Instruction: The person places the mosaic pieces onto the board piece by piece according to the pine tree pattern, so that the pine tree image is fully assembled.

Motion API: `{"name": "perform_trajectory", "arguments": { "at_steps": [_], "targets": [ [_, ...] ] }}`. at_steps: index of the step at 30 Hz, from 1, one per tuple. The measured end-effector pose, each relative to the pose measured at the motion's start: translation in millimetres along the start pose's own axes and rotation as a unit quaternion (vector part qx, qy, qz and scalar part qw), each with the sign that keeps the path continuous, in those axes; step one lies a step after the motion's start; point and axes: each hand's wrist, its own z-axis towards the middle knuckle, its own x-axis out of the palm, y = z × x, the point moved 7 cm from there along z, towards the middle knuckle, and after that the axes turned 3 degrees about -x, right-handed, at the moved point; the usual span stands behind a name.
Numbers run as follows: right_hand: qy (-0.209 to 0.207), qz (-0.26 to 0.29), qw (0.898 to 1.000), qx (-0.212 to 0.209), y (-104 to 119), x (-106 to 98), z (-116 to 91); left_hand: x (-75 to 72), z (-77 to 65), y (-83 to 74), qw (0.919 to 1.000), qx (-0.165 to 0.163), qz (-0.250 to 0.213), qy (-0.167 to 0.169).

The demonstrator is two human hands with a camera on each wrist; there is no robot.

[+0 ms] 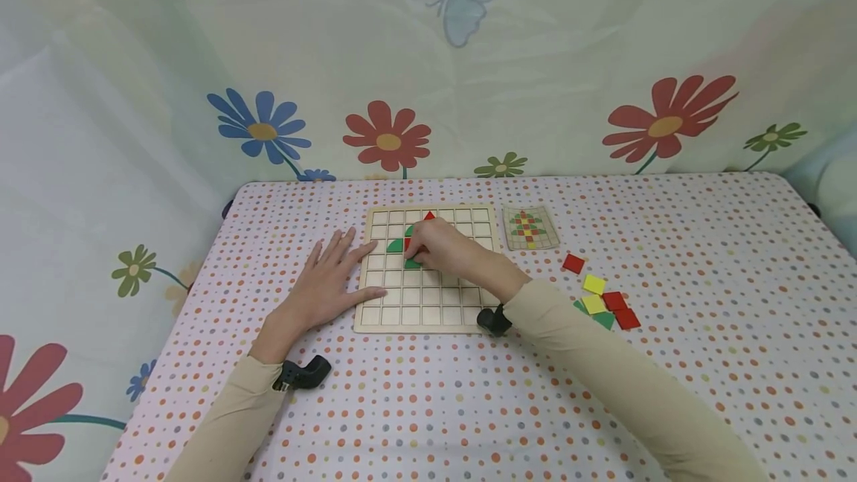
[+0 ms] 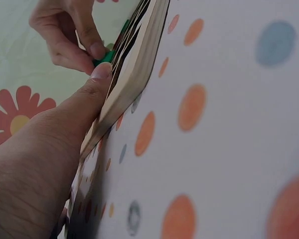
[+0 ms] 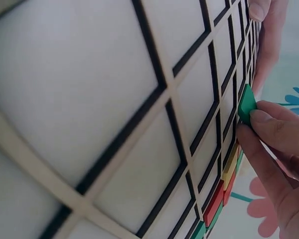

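Green tile (image 1: 411, 264) peeks out below the fingertips of the right hand (image 1: 442, 248) in the head view, pinched over the gridded wooden board (image 1: 431, 316). It lies between the two hands, on the side of the right one that faces the left hand (image 1: 321, 281); the right is plainly nearer. The left hand has its fingers spread and grasps nothing, its thumb and forefinger resting on the edge of the board beside it. To the right of the right hand, a picture card (image 1: 545, 238) lies on the worktop (image 1: 428, 407), with loose red tiles (image 1: 573, 263) and yellow tiles (image 1: 594, 284) beside the right forearm.

From the left wrist, the pinched tile shows just past the left thumb's tip, low over the board; any gap between them is hard to judge.

From the right wrist, a pointed corner of the tile sticks out from the right fingers, its face seemingly slanted to the grid. Fingers cover the rest, so its long axis cannot be told. What probably matters most is how that corner lines up with the square beneath the fingers.
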Motion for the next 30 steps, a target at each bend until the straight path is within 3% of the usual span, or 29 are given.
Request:
{"name": "perform_trajectory", "arguments": {
  "at_steps": [8,19,23,30],
  "targets": [
    [0.011,-0.045,0.999,0.000,6,3,2,0.1,0.2,0.3,1.0000,-0.001,0.000,0.007],
    [0.003,-0.060,0.998,0.003,6,6,1,-1.3,-0.6,0.4,1.0000,0.001,-0.001,0.001],
    [-0.004,-0.021,1.000,-0.003,5,4,-5,-1.4,-1.3,-0.9,1.0000,0.005,-0.003,-0.004],
    [0.034,0.034,0.999,0.014,4,-13,-32,-1.7,-1.4,-3.3,1.0000,0.001,-0.003,-0.003]
  ]
}}
